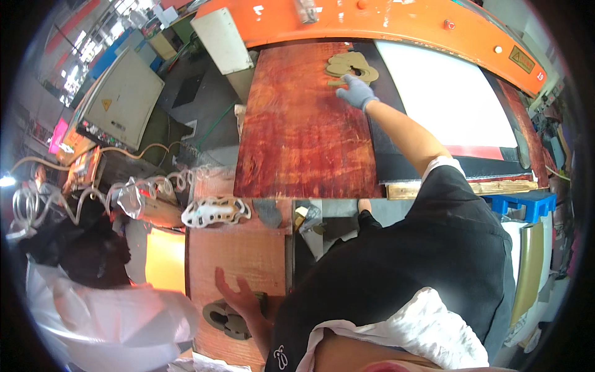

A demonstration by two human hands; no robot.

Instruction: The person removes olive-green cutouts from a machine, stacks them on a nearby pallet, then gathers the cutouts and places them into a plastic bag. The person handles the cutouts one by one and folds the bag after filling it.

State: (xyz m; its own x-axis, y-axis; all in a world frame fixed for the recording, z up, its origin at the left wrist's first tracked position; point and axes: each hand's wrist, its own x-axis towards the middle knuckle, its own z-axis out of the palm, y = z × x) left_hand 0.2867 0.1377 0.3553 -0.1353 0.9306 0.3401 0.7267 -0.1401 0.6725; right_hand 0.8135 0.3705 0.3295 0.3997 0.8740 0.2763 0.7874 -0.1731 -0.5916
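Bare and spread, the left hand (238, 296) rests at seven o'clock beside grey cut shapes (224, 319), holding nothing. Up at twelve o'clock, the gloved right hand (355, 92) presses flat on the tan cutting die (351, 67) lying on the red board (304, 130), fingers unclosed. Placing seems under way; next likely calls for clearing the orange press (396, 22).

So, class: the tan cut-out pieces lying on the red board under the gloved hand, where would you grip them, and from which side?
Probably the near, lobed edge of the tan cut-out pieces, coming from the person's side. They lie flat in a low stack on the red board, so fingers must hook under an edge. The gloved right hand already rests at that near edge; the orange machine frame crowds the far side.
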